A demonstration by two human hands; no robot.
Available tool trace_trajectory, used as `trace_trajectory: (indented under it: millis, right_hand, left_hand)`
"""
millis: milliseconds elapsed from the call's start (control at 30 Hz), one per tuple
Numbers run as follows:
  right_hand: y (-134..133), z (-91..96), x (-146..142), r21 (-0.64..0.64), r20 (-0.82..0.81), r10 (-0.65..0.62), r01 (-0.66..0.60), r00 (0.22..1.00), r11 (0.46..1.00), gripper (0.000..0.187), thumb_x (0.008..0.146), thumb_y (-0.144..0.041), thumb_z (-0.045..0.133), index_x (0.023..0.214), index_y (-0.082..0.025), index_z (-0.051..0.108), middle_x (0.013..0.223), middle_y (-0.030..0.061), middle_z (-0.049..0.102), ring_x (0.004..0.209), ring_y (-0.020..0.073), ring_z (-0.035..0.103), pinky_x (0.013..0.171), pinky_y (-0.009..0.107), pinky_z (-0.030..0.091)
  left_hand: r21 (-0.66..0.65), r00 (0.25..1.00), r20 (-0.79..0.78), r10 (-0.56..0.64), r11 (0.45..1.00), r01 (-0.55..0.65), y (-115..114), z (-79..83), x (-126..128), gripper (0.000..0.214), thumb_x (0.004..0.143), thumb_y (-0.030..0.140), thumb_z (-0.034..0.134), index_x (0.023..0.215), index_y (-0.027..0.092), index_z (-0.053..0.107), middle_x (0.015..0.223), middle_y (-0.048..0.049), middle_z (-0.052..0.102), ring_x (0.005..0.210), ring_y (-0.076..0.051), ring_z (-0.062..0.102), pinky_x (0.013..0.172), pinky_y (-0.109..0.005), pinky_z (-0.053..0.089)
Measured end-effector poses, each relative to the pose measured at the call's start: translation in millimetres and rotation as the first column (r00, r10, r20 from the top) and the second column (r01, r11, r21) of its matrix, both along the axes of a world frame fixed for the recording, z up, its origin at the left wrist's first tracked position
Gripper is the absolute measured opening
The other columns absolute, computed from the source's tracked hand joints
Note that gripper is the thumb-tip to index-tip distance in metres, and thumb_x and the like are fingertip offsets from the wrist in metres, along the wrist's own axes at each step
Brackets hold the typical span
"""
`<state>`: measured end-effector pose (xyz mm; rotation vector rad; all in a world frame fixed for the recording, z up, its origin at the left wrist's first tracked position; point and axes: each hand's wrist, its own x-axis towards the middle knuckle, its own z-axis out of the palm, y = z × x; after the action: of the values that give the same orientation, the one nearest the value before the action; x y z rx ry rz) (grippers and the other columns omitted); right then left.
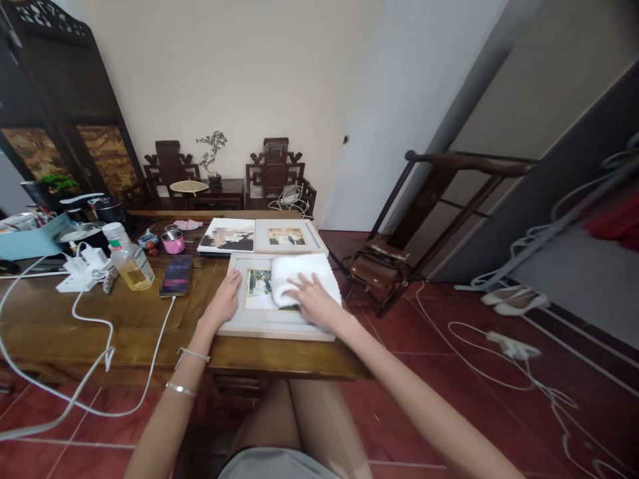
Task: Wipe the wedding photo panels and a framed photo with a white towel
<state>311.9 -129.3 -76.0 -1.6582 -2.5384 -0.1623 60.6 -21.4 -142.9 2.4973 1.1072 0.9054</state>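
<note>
A pale wooden picture frame (269, 324) with a photo in it lies flat on the wooden table (70, 326) in front of me. My left hand (224, 301) rests flat on the frame's left border, fingers stretched out. My right hand (312, 299) lies flat with spread fingers on a folded white cloth (304, 271), which covers the right part of the frame's glass. Both wrists reach in from below; the left one wears thin bracelets.
A second framed photo (287, 237) and an unframed print (227, 235) lie further back. A phone (176, 276) on a white cable, an oil bottle (130, 261), a pink cup (173, 241) and a power strip (82, 269) sit left. Chair with brown bag (377, 269) stands right.
</note>
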Motion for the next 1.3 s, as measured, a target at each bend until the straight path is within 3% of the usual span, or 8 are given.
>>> trace_trajectory:
  millis: [133, 233, 333, 567, 667, 1033, 1133, 1300]
  right_hand:
    - [-66.5, 13.1, -8.3, -0.107, -0.061, 0.056, -0.062, 0.997, 0.992, 0.066, 0.063, 0.005, 0.04, 0.12, -0.024, 0.058, 0.137, 0.0097, 0.048, 0.132, 0.031, 0.034, 0.105, 0.057, 0.026]
    - [-82.8, 17.0, -13.3, -0.107, -0.098, 0.077, -0.088, 0.992, 0.99, 0.069, 0.061, 0.005, 0.039, 0.121, -0.025, 0.056, 0.134, 0.0079, 0.051, 0.131, 0.0279, 0.036, 0.106, 0.052, 0.028]
    - [-60.7, 10.1, -11.6, -0.069, -0.097, 0.026, -0.033, 0.995, 0.997, 0.067, 0.063, 0.004, 0.04, 0.122, -0.024, 0.056, 0.136, 0.0089, 0.049, 0.132, 0.0295, 0.033, 0.107, 0.054, 0.025]
    - [44.6, -7.7, 10.3, 0.083, -0.08, -0.178, 0.184, 0.981, 0.979, 0.063, 0.071, 0.0, 0.043, 0.131, -0.018, 0.048, 0.143, 0.0129, 0.041, 0.133, 0.0352, 0.028, 0.104, 0.058, 0.022]
    - [52.7, -6.2, 9.2, 0.055, 0.0, -0.153, 0.153, 0.988, 0.987, 0.058, 0.073, 0.0, 0.043, 0.128, -0.018, 0.052, 0.143, 0.0134, 0.04, 0.132, 0.0374, 0.028, 0.103, 0.061, 0.02]
    - [-85.1, 32.1, -17.3, -0.28, -0.063, 0.051, -0.067, 0.997, 0.958, 0.066, 0.067, 0.003, 0.039, 0.126, -0.021, 0.054, 0.137, 0.0123, 0.048, 0.131, 0.0311, 0.034, 0.104, 0.054, 0.026]
    - [-65.4, 20.9, -16.3, -0.208, -0.066, 0.009, -0.023, 0.998, 0.978, 0.065, 0.068, 0.001, 0.041, 0.127, -0.022, 0.053, 0.141, 0.0102, 0.044, 0.133, 0.0317, 0.031, 0.106, 0.055, 0.023]
    - [21.2, 1.6, -1.1, -0.008, -0.035, -0.169, 0.169, 0.985, 0.986, 0.065, 0.071, -0.001, 0.043, 0.133, -0.019, 0.047, 0.145, 0.0118, 0.038, 0.134, 0.0351, 0.027, 0.106, 0.057, 0.02]
  left_hand:
    - [0.001, 0.999, 0.034, -0.018, 1.0, 0.018, -1.5, -3.5, -0.8, 0.064, 0.072, 0.0, 0.036, 0.134, 0.011, 0.043, 0.143, -0.0126, 0.041, 0.137, -0.022, 0.029, 0.114, -0.046, 0.024]
    - [-0.001, 0.998, 0.045, -0.041, 0.999, 0.042, -2.1, -3.7, -2.0, 0.063, 0.071, -0.001, 0.035, 0.132, 0.011, 0.046, 0.141, -0.0132, 0.044, 0.137, -0.022, 0.031, 0.114, -0.046, 0.026]
    - [0.002, 0.999, 0.019, -0.048, 0.999, 0.048, -2.5, -0.3, -2.8, 0.062, 0.071, -0.001, 0.035, 0.131, 0.011, 0.048, 0.139, -0.012, 0.046, 0.136, -0.021, 0.031, 0.114, -0.045, 0.027]
    - [-0.032, 0.998, -0.03, -0.062, 0.998, 0.061, -2.9, 8.1, -1.2, 0.059, 0.073, 0.0, 0.035, 0.13, 0.01, 0.049, 0.139, -0.0113, 0.047, 0.137, -0.022, 0.03, 0.115, -0.044, 0.025]
    - [-0.03, 0.998, -0.036, -0.049, 0.998, 0.048, -3.6, 8.3, 0.8, 0.058, 0.074, 0.0, 0.035, 0.129, 0.009, 0.049, 0.139, -0.0125, 0.047, 0.137, -0.023, 0.031, 0.115, -0.044, 0.025]
    - [0.023, 0.995, -0.102, -0.017, 1.0, 0.02, -10.2, 10.8, 2.6, 0.05, 0.082, 0.005, 0.034, 0.13, 0.008, 0.047, 0.141, -0.0144, 0.044, 0.137, -0.023, 0.029, 0.114, -0.044, 0.026]
    - [0.017, 0.996, -0.08, -0.035, 0.999, 0.036, -9.9, 11.1, 2.6, 0.043, 0.087, 0.012, 0.035, 0.127, 0.009, 0.05, 0.139, -0.0148, 0.045, 0.136, -0.024, 0.031, 0.113, -0.045, 0.027]
    - [-0.01, 0.997, -0.038, -0.067, 0.998, 0.067, -6.9, 8.4, 1.3, 0.051, 0.08, 0.003, 0.034, 0.128, 0.009, 0.049, 0.141, -0.0137, 0.044, 0.138, -0.023, 0.028, 0.114, -0.044, 0.026]
